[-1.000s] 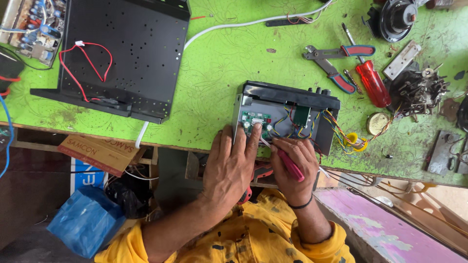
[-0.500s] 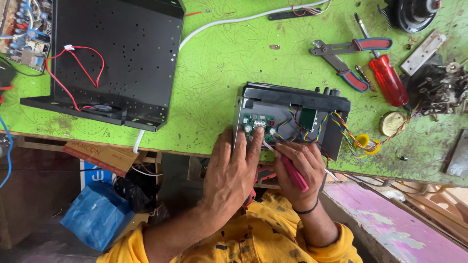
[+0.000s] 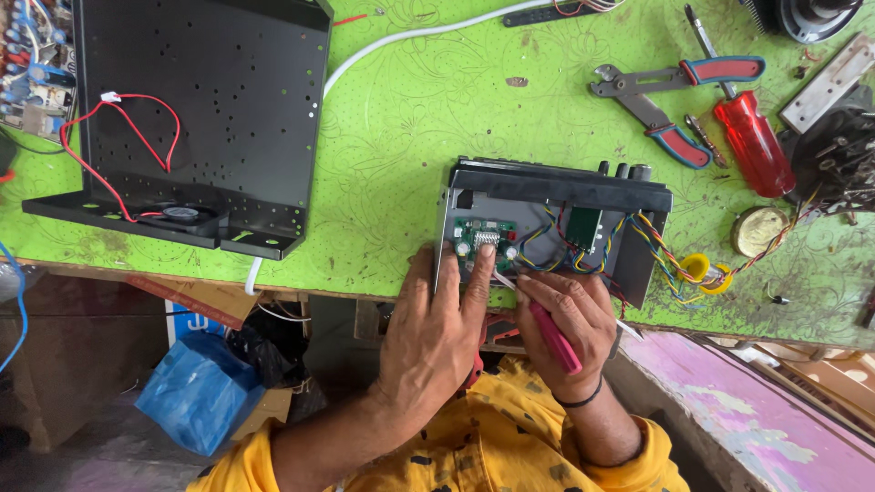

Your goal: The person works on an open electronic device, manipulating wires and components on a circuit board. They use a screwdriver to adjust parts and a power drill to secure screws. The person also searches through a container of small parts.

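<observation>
Your hands at the open amplifier case [image 3: 556, 223] — green bench [image 3: 410, 118].
Left hand [image 3: 437, 333] flat, grip released, fingertips on the circuit board [image 3: 483, 239]; right hand [image 3: 570, 319] clenched round a pink-handled tool [image 3: 556, 339] — pliers [image 3: 670, 96] and red screwdriver [image 3: 752, 141] well apart.

Green patterned surface [image 3: 410, 118]. Black perforated metal chassis [image 3: 210, 100] with a looped red wire [image 3: 137, 128] at upper left. White cable [image 3: 410, 36]. Red-handled pliers [image 3: 674, 100] beside a red-handled screwdriver [image 3: 752, 141] (touching). Round brass-coloured tin [image 3: 758, 230]. Blue plastic bag [image 3: 199, 392] on the floor.

Beyond the hands, a matt black metal chassis [image 3: 556, 219] rests on a glossy, seemingly plastic green table cover [image 3: 410, 137].
</observation>
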The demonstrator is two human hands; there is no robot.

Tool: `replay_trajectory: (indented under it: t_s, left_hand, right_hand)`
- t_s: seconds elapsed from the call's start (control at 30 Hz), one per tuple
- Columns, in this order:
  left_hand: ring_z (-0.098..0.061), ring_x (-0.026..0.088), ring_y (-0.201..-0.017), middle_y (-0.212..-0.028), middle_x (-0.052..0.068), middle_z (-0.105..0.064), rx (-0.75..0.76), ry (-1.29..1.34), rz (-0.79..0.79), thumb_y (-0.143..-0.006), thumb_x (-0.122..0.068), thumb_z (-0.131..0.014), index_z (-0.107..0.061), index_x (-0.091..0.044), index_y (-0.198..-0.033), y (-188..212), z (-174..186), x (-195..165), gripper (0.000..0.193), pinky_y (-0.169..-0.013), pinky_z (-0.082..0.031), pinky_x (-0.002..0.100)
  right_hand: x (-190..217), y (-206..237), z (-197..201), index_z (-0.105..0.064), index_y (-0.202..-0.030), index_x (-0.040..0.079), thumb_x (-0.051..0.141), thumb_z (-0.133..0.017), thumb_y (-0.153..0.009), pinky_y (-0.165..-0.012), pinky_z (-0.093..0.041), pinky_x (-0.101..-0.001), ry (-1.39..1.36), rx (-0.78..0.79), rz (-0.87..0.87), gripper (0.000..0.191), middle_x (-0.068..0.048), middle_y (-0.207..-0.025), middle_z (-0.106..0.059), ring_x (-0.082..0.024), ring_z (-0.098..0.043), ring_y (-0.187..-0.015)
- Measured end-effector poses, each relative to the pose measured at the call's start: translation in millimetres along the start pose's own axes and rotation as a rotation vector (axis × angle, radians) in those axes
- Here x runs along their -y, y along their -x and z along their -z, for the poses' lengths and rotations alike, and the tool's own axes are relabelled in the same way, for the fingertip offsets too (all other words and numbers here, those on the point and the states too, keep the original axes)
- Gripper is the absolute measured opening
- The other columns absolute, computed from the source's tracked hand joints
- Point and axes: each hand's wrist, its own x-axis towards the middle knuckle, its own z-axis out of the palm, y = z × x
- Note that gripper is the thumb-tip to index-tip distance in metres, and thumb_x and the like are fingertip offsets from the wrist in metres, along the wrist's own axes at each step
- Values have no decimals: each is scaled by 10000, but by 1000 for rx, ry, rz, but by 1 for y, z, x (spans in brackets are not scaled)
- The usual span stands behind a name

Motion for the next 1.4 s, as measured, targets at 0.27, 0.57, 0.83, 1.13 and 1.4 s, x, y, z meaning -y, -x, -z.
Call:
replay_trajectory:
  t_s: [0.27,0.57,0.83,1.13,1.4]
  left_hand:
    - [-517,472,-1227,-1394,263,-463,36,40,8,-918,-148,-611,-411,-56,-1562,2,1,2,681,-1029,-499,507]
    - [-531,448,-1205,-1405,262,-477,32,10,11,-912,-150,-615,-402,-69,-1568,2,1,1,694,-1008,-509,488]
    - [-547,421,-1163,-1380,242,-499,36,-10,9,-913,-144,-610,-420,-70,-1559,0,5,1,677,-980,-527,465]
    - [-554,373,-1045,-1352,230,-521,77,-38,-10,-897,-128,-623,-433,-53,-1553,-1,9,1,687,-923,-538,434]
    - [-553,379,-1120,-1361,222,-512,25,-63,-17,-906,-129,-618,-443,-61,-1546,-1,11,0,666,-983,-529,434]
  right_hand:
    - [-3,3,-1,-726,-1065,54,-19,-797,-809,-809,-528,-350,-4,3,3,276,-88,-1022,-739,-245,-680,-886]
    - [-4,5,-1,-726,-1073,48,-22,-791,-799,-822,-525,-357,-1,9,11,290,-94,-1030,-740,-247,-679,-891]
    - [-2,3,0,-719,-1070,44,-20,-793,-810,-821,-527,-355,-14,6,12,277,-94,-1027,-738,-250,-682,-900]
    - [-2,6,4,-697,-1052,33,-30,-774,-855,-813,-538,-349,-61,-30,2,221,-110,-1005,-729,-258,-696,-891]
    - [-2,5,4,-704,-1039,31,-24,-774,-843,-816,-534,-354,-65,-7,-2,215,-109,-1003,-735,-263,-703,-894]
